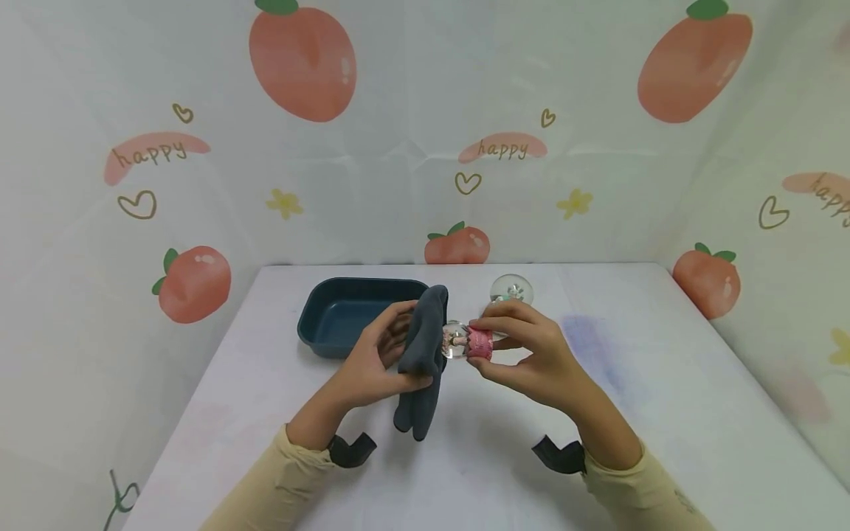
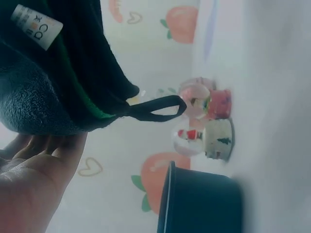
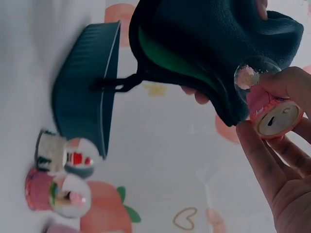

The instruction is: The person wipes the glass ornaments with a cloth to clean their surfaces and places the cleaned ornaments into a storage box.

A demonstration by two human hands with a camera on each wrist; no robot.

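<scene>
A folded dark blue-grey cloth [image 1: 425,339] hangs from my left hand [image 1: 372,369], held between thumb and fingers. It has a hanging loop [image 2: 160,108] and a white label [image 2: 37,26]. My right hand [image 1: 544,354] grips a small snow globe [image 1: 479,344] by its pink base between thumb and fingers. This globe lies tipped on its side, its clear dome facing the cloth and appearing to touch it. In the right wrist view the round underside [image 3: 279,120] of the base faces the camera, and a pale pink figure shows inside the dome.
A dark blue rectangular bin [image 1: 325,345] stands on the white table at the back left. Further back on the table are a snow globe with a white base [image 2: 218,140] and Santa figure, and one with a pink base [image 2: 221,104]. A patterned curtain [image 1: 398,199] hangs behind.
</scene>
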